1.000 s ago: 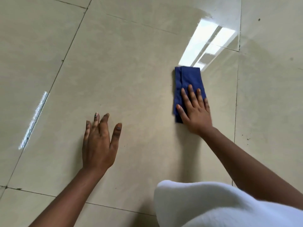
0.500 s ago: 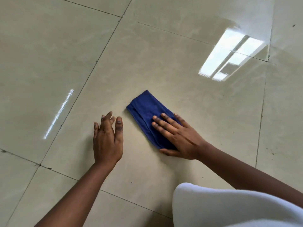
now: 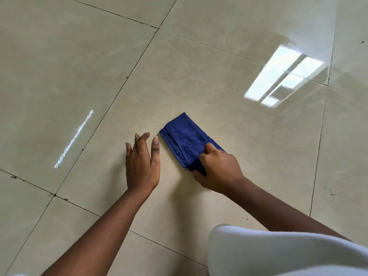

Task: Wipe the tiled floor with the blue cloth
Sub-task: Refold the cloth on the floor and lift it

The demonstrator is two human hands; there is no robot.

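A folded blue cloth lies on the glossy beige tiled floor, near the middle of the view. My right hand grips the cloth's near end, fingers curled into the fabric and thumb underneath its edge. My left hand rests flat on the tile just left of the cloth, fingers spread, holding nothing. A narrow gap of tile separates its thumb from the cloth's left edge.
Dark grout lines cross the floor. A bright window reflection shines at the upper right and a thin glare streak at the left. Small dark specks dot the tiles at right. White clothing fills the lower right corner.
The cloth was dragged from the far right toward me and to the left, ending beside my left hand. My right hand went from lying flat on the cloth to clutching its near end.
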